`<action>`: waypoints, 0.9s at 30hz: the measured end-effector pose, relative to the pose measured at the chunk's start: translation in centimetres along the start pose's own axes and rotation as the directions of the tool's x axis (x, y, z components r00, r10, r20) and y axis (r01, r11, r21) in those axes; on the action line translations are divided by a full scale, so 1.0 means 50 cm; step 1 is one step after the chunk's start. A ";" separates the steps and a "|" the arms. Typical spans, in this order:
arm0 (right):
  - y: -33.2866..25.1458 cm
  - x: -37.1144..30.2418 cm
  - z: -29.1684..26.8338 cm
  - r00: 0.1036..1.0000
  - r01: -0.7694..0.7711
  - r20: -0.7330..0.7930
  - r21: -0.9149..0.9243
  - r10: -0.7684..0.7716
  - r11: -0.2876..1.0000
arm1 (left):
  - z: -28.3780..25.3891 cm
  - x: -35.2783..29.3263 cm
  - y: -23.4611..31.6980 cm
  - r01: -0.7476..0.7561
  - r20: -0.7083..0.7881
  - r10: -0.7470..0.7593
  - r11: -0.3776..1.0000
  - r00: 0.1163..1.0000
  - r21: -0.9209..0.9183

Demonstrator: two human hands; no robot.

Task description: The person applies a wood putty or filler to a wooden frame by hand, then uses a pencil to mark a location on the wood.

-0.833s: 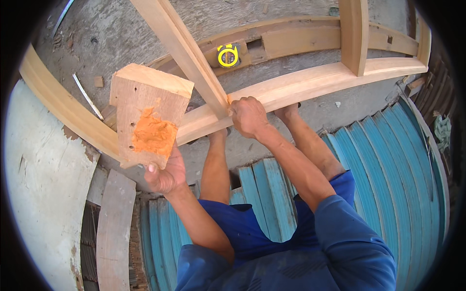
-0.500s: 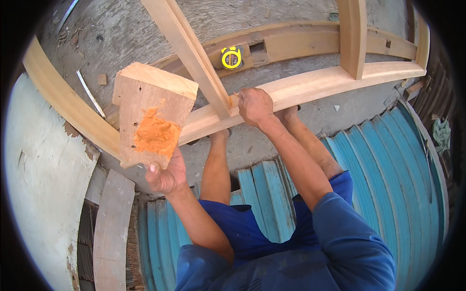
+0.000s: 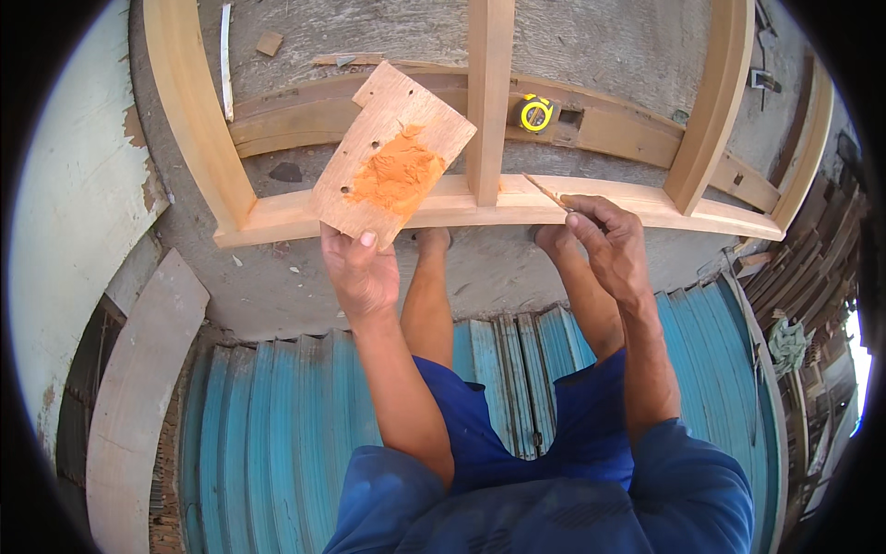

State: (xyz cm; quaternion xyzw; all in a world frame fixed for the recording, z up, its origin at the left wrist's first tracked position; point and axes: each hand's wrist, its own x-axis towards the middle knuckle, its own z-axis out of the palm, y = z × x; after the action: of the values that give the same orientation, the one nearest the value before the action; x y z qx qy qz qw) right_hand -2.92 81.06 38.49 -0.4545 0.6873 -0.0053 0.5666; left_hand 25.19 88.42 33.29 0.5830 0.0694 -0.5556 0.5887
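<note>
My left hand (image 3: 361, 273) grips the lower edge of a wooden board (image 3: 369, 111), thumb on its face. A patch of orange putty (image 3: 399, 174) is smeared across that board, which has several small dark holes. Between the thumb and fingers of my right hand (image 3: 611, 245) is a thin pointed wooden stick (image 3: 544, 189), its tip aimed up and left. The stick's tip is just over the near rail of a pale wooden frame (image 3: 628, 201), right of the middle upright. A little orange colour shows beside that upright's joint.
A yellow and black tape measure (image 3: 535, 114) lies on an older brown beam (image 3: 614, 132) behind the frame's near rail. Blue corrugated metal sheet (image 3: 268, 406) covers the ground near me. A peeling pale panel (image 3: 74, 185) stands at left; stacked slats (image 3: 812, 249) are at right.
My right hand has lifted off the rail by the upright and moved right, showing the stick. My view has turned, and the board is tilted more to the right.
</note>
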 end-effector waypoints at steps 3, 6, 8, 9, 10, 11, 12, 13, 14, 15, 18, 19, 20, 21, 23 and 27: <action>-0.098 -0.009 0.015 0.984 0.178 0.012 -0.061 -0.177 0.982 | -0.025 -0.011 0.013 0.022 -0.013 -0.022 1.000 1.000 -0.004; -0.159 -0.006 0.068 0.912 0.408 0.066 -0.217 -0.404 0.887 | -0.063 -0.016 0.005 0.017 -0.011 -0.017 0.999 1.000 -0.038; -0.179 0.001 0.098 0.877 0.480 0.106 -0.250 -0.469 0.841 | -0.066 -0.020 0.007 0.030 -0.022 -0.031 0.998 0.999 -0.061; -0.187 0.005 0.112 0.858 0.512 0.124 -0.263 -0.498 0.817 | -0.066 -0.021 0.007 0.038 -0.025 -0.040 0.997 0.999 -0.069; -0.188 0.005 0.125 0.858 0.512 0.118 -0.254 -0.499 0.820 | -0.066 -0.024 0.010 0.045 -0.031 -0.048 0.996 0.998 -0.074; -0.189 0.008 0.132 0.851 0.524 0.126 -0.263 -0.509 0.810 | -0.064 -0.026 0.013 0.054 -0.035 -0.057 0.995 0.998 -0.078; -0.189 0.011 0.138 0.845 0.533 0.133 -0.271 -0.518 0.801 | -0.063 -0.026 0.016 0.065 -0.039 -0.068 0.995 0.997 -0.080; -0.189 0.012 0.143 0.840 0.542 0.139 -0.278 -0.525 0.793 | -0.061 -0.027 0.019 0.060 -0.034 -0.064 0.992 0.997 -0.109; -0.187 0.013 0.147 0.840 0.541 0.129 -0.282 -0.528 0.792 | -0.058 -0.026 0.021 0.056 -0.028 -0.060 0.989 0.998 -0.136; -0.185 0.012 0.150 0.840 0.539 0.117 -0.285 -0.530 0.792 | -0.057 -0.025 0.022 0.053 -0.021 -0.058 0.985 0.998 -0.162; -0.186 0.009 0.156 0.851 0.522 0.119 -0.306 -0.512 0.796 | -0.065 -0.024 0.020 0.084 -0.016 -0.085 0.993 0.996 -0.084; -0.185 0.009 0.155 0.856 0.514 0.125 -0.317 -0.502 0.797 | -0.063 -0.023 0.019 0.086 -0.010 -0.087 0.993 0.996 -0.081; -0.182 0.009 0.155 0.860 0.507 0.122 -0.300 -0.495 0.808 | -0.061 -0.022 0.019 0.088 -0.003 -0.088 0.993 0.996 -0.079; -0.178 0.008 0.155 0.865 0.501 0.119 -0.282 -0.488 0.819 | -0.059 -0.021 0.018 0.090 0.004 -0.090 0.993 0.996 -0.076; -0.172 0.008 0.155 0.871 0.491 0.120 -0.261 -0.477 0.831 | -0.056 -0.020 0.017 0.089 0.001 -0.089 0.994 0.996 -0.062; -0.159 0.015 0.150 0.870 0.492 0.122 -0.224 -0.477 0.841 | -0.050 -0.020 0.014 0.089 0.000 -0.089 0.995 0.996 -0.043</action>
State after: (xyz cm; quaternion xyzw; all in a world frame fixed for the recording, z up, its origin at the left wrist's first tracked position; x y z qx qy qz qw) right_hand 7.93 79.73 39.37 -0.6804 0.5274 -0.0484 0.5065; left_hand 26.76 90.68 33.66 0.5669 0.1078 -0.5791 0.5759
